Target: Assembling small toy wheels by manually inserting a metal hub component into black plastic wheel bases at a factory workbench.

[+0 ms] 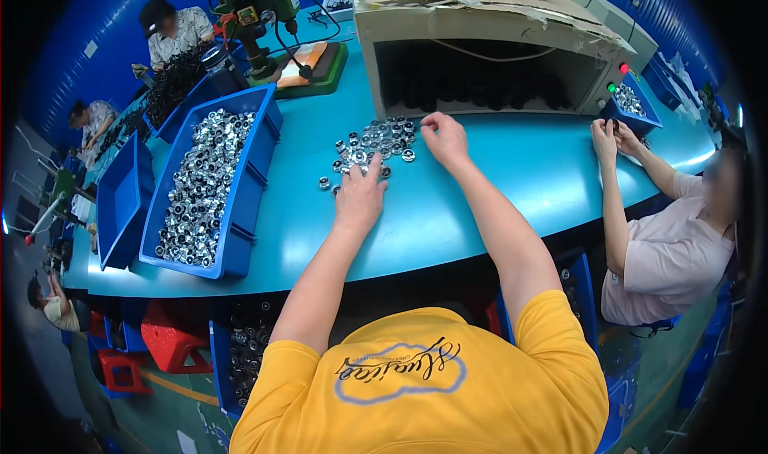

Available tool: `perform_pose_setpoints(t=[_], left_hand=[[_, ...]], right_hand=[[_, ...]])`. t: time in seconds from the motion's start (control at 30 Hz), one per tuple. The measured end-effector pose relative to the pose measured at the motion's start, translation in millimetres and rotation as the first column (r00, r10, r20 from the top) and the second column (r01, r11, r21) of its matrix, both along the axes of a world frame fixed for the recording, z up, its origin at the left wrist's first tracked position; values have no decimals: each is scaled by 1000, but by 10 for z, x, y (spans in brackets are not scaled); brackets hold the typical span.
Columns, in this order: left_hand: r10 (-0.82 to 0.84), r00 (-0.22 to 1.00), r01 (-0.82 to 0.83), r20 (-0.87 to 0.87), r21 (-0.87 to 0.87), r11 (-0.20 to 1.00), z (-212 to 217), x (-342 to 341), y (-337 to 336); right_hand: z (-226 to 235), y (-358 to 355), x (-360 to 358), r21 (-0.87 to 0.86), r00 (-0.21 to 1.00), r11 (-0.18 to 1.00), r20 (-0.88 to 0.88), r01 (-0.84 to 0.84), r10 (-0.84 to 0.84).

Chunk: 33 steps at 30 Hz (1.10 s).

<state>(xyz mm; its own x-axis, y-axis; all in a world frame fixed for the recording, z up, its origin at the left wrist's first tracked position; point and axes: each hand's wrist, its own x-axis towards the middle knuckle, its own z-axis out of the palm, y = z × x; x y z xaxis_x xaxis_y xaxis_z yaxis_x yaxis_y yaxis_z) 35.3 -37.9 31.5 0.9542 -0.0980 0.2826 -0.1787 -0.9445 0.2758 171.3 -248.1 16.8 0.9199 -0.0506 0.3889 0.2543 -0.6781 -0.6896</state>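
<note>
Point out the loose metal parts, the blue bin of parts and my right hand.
metal parts (374, 144), head view, middle of the pile.
blue bin (240, 218), head view, its right wall.
right hand (445, 136), head view, back of the hand.

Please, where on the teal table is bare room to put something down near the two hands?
Bare table lies right of the right hand, before the beige machine. More lies between the left hand and the blue bin. It is crowded at the metal rings.

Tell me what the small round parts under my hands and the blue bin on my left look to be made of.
Round parts: likely bright metal, silvery with sharp glints and dark centres. Blue bin: apparently moulded plastic, uniform colour, soft sheen, thick rim. Left hand rests on the parts.
</note>
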Motion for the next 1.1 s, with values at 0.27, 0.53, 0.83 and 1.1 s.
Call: perform_pose_setpoints(t=[0.27,0.53,0.83,1.1], left_hand=[[-18,975,25,223,-26,999,-70,-87,60],[-134,886,270,444,-260,927,-96,-14,134],[-105,882,351,460,-493,796,-91,-45,235],[-248,965,160,80,-934,320,-198,-250,315]], right_hand=[[-53,-14,459,-371,983,918,-57,139,-172],[123,195,-28,171,979,965,-22,-197,204],[382,595,-1128,898,603,394,-206,-196,771],[99,609,-1167,863,594,431,-207,-264,777]])
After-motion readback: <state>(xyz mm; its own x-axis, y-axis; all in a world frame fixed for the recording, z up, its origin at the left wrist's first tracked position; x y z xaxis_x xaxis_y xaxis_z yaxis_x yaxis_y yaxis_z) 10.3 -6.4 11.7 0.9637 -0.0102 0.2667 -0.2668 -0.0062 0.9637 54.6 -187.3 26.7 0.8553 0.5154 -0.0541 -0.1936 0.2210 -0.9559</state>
